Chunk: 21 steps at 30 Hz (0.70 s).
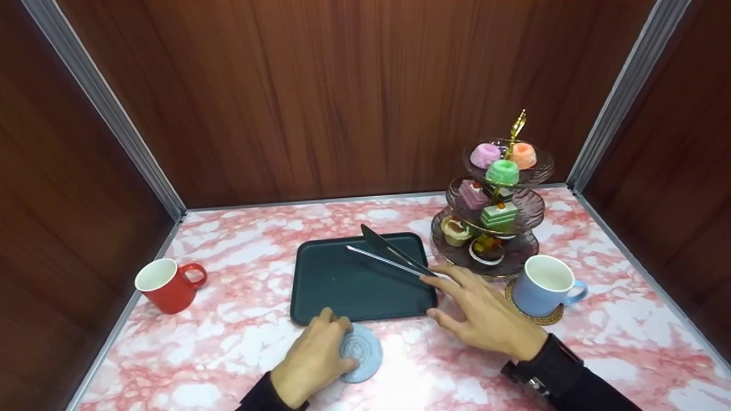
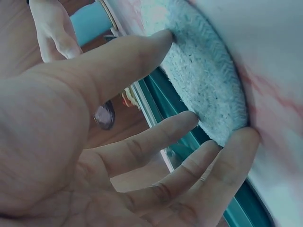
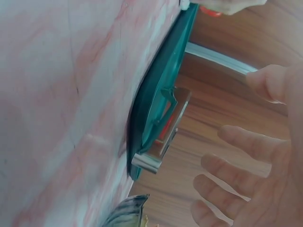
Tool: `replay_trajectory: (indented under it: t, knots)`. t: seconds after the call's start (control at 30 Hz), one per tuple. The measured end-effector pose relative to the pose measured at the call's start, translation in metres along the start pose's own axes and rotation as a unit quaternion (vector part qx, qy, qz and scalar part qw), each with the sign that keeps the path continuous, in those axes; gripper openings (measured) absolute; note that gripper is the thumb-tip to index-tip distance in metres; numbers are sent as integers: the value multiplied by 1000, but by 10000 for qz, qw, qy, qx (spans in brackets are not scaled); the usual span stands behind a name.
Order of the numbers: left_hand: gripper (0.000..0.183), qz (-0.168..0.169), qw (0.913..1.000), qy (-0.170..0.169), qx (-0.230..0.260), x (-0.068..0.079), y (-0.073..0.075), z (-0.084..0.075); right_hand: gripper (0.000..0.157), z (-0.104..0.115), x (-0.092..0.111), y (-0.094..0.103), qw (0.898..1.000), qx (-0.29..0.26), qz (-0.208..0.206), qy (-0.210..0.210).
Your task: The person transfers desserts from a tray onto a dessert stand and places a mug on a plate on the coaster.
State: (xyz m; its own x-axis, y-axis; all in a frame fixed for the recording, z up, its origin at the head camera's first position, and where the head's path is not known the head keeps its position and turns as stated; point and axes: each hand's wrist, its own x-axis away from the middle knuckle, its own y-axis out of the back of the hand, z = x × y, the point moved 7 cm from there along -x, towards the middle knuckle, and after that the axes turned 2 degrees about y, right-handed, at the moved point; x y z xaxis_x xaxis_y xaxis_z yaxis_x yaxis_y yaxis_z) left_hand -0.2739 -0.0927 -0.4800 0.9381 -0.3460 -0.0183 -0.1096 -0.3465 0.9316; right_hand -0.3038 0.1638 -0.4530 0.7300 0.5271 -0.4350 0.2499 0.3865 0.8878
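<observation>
A round grey-blue woven coaster (image 1: 365, 357) lies at the near edge of the dark green tray (image 1: 322, 279). My left hand (image 1: 314, 357) holds this coaster by its edge, thumb on one side and fingertips on the other; the left wrist view shows its fuzzy weave (image 2: 203, 71) up close. On the tray rest metal tongs (image 1: 388, 264), their ends spread apart toward the back left. Over the handle end of the tongs hovers my right hand (image 1: 485, 314), fingers spread. In the right wrist view, its fingers (image 3: 232, 175) stand apart from the tongs and hold nothing.
At the left stands a red mug (image 1: 168, 288). A blue mug (image 1: 542, 288) sits on a brown woven coaster (image 1: 551, 318) at the right. Behind it rises a three-tier stand (image 1: 528, 245) bearing several small cakes. Wooden panels (image 1: 342, 103) enclose the marble-patterned table (image 1: 240, 342).
</observation>
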Motion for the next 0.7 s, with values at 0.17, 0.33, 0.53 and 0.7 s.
replay_trajectory:
  t: [0.17, 0.33, 0.53, 0.7]
  knots:
    - [54, -111, 9998, -147, -90, -6, -5, -15, 61, 7, 0, -3, 9997, -158, 73, 198]
    - [52, -319, 9987, -319, -240, -12, -9, -29, 59, 15, 2, -5, 9986, -324, 189, 365]
    - [53, -379, 9981, -427, -224, -19, -15, -43, 57, 23, 5, -10, 9969, -364, 504, 482]
    - [53, -330, 9978, -513, -240, -24, -20, -51, 53, 28, 7, -13, 9947, -492, 706, 566]
